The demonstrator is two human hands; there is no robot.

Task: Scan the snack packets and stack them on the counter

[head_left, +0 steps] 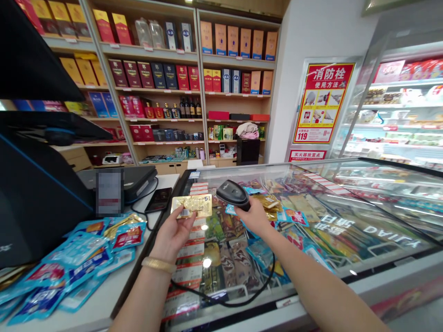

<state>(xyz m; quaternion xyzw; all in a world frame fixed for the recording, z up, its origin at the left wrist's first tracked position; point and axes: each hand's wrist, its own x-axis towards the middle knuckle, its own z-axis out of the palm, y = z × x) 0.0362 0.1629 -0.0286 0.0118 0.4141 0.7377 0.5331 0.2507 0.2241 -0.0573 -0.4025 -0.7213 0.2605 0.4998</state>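
Fingers [187, 226] of the left hand [172, 237] curl closed beneath a gold foil packet [191, 206], with the thumb on its face. We see the packet held nearly flat at lower centre of the frame, with a barcode near its lower left corner. Fingers of the right hand [254, 217] wrap tightly around the grip of a black handheld barcode scanner [232, 193], which sits just right of the packet without touching it. The scanner's black cable [221, 302] loops down across the glass lid of a chest freezer [287, 303], where many snack packets show beneath the glass. A gold bangle [158, 264] circles the left wrist. At lower left, blue foil sachets [79, 263] lie heaped on a white counter [104, 295], and a smartphone [158, 199] lies farther up it. At upper centre, wooden shelves [148, 53] hold boxed liquor and bottles. To the right, we note a red fire-hydrant instruction poster [323, 103] beside a refrigerated display case [398, 115].
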